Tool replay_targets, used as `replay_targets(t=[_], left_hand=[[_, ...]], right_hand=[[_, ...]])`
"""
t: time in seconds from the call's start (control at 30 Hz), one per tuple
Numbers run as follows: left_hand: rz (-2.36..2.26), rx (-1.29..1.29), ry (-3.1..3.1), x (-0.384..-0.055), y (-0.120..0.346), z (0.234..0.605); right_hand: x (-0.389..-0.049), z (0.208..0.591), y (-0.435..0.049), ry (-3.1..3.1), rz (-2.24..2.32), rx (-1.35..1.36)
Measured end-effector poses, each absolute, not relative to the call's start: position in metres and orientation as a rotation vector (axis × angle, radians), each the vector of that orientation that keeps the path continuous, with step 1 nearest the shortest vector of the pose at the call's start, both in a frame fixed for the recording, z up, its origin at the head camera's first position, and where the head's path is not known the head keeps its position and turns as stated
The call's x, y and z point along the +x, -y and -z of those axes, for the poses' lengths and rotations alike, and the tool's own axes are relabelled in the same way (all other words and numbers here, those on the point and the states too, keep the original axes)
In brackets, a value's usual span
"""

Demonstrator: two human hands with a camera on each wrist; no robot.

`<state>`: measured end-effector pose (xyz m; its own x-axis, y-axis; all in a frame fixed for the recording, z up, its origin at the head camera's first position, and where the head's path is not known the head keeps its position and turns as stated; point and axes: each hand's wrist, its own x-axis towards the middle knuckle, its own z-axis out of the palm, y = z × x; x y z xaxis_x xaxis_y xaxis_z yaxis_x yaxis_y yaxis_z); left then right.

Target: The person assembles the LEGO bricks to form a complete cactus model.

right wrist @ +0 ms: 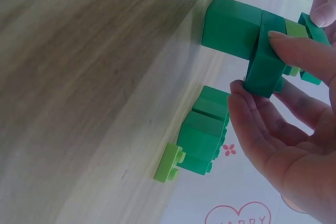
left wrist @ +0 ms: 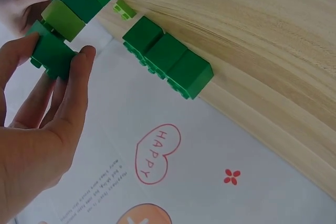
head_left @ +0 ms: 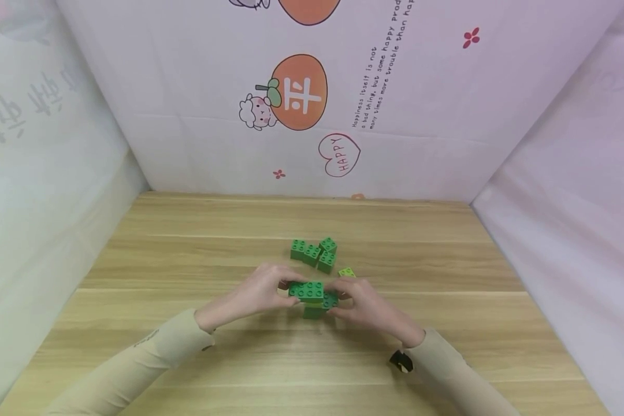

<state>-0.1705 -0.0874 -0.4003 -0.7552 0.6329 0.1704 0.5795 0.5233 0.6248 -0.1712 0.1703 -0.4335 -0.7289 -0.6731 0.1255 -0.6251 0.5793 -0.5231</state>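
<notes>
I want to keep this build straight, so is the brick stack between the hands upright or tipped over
Upright: in the head view, the brick stack has its top brick studs-up, with lower bricks showing beneath.

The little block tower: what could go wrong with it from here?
The top block, gripped by the left hand, juts out sideways, so pressing there might tip the tower. The side block in the right hand overhangs the bottom block and could pop loose. The right hand might also bump the lime block close by.
</notes>
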Motion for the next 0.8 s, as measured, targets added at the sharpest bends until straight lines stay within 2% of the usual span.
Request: replay_targets(t=[0.8], left_hand=[[-1.021, 1.054, -2.665, -0.1744, 0.0803, 0.3965]], right_hand=[[-0.171, 0.433, -0.1694, -2.72, 0.848, -1.122]])
